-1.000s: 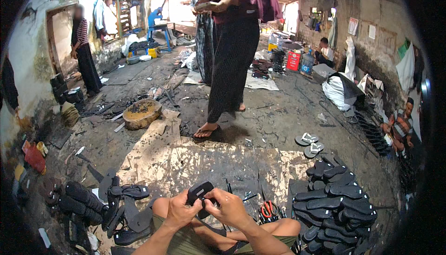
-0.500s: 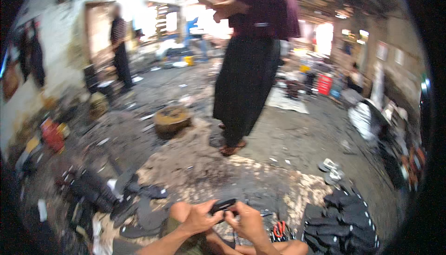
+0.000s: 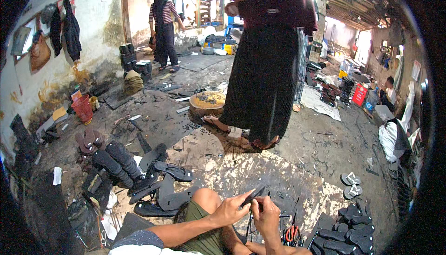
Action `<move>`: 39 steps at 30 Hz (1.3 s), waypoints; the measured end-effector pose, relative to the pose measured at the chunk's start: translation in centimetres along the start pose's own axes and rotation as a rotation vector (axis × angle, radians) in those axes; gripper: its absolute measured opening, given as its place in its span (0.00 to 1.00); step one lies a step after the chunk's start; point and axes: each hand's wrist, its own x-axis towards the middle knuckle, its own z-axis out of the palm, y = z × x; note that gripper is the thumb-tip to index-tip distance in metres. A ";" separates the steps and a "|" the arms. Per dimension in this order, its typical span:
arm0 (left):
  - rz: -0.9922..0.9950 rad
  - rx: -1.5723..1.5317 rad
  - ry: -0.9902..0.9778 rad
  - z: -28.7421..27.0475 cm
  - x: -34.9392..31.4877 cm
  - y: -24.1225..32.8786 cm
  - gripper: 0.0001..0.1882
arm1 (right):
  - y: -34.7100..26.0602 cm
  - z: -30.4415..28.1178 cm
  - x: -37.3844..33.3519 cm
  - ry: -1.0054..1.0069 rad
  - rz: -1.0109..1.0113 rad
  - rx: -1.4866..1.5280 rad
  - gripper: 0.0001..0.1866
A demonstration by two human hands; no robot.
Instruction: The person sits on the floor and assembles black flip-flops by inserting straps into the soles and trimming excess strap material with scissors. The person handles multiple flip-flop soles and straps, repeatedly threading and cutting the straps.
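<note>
Above my crossed legs, both hands hold a black sandal sole (image 3: 253, 196), tilted and partly covered by the fingers. My left hand (image 3: 232, 210) grips its near left side with the thumb stretched along it. My right hand (image 3: 265, 214) pinches its lower right edge; whether a strap or small part is between those fingertips is hidden. Just right of my right wrist lies a red-handled hand tool (image 3: 291, 233) among thin dark tools. Farther right, rows of black sandals (image 3: 346, 236) are laid together.
Loose black soles (image 3: 174, 192) and sandals are heaped to my left. Ahead stand a person in a long black skirt (image 3: 260, 78) and a round wooden block (image 3: 206, 104). Another person (image 3: 163, 32) stands near the doorway. White sandals (image 3: 351, 185) lie on the right; a red basket (image 3: 82, 108) stands far left.
My view has swung left, so the scene sits farther right and is sharper. Both hands still hold the sole, now tilted more steeply. The skirted person's feet are farther apart.
</note>
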 end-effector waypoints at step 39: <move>-0.013 0.083 -0.026 3.3 0.5 -0.4 0.31 | 4.7 -0.3 -0.3 0.012 0.012 0.038 0.12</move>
